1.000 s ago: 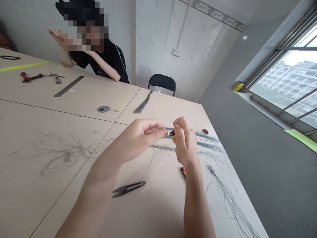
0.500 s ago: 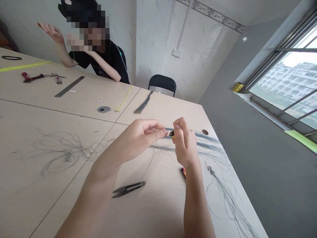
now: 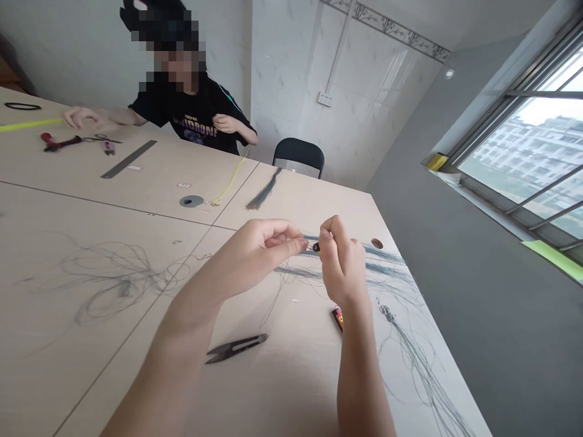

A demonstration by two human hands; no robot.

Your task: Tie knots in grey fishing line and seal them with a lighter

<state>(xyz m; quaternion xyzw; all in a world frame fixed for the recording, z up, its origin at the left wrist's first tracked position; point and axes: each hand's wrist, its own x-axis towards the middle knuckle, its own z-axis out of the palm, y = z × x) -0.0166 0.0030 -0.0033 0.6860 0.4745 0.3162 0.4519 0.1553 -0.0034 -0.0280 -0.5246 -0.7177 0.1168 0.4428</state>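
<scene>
My left hand point(image 3: 268, 249) and my right hand point(image 3: 340, 262) meet above the beige table point(image 3: 291, 203), fingertips almost touching. Pinched in my right fingertips is a tiny dark object with a glint of yellow point(image 3: 316, 247), partly hidden by the fingers. My left finger and thumb are closed near it, and any fine strand between them is too thin to make out. Long grey-blue fibres point(image 3: 387, 256) lie under and beyond my hands. Black thread snips point(image 3: 237, 349) rest below my left wrist, and a small red and black packet point(image 3: 337, 318) sits partly hidden by my right wrist.
A person in a black T-shirt point(image 3: 191, 118) sits across the table. Tangled fibres point(image 3: 118, 279) lie at left, with a steel ruler point(image 3: 129, 159), red-handled scissors point(image 3: 59, 142), yellow cord point(image 3: 230, 179) and a grey fibre bundle point(image 3: 263, 189) beyond. The table's right edge drops to a grey floor.
The co-worker's raised hand has dropped to the far table, and the other hand now rests at the chest. My own hands have barely moved.
</scene>
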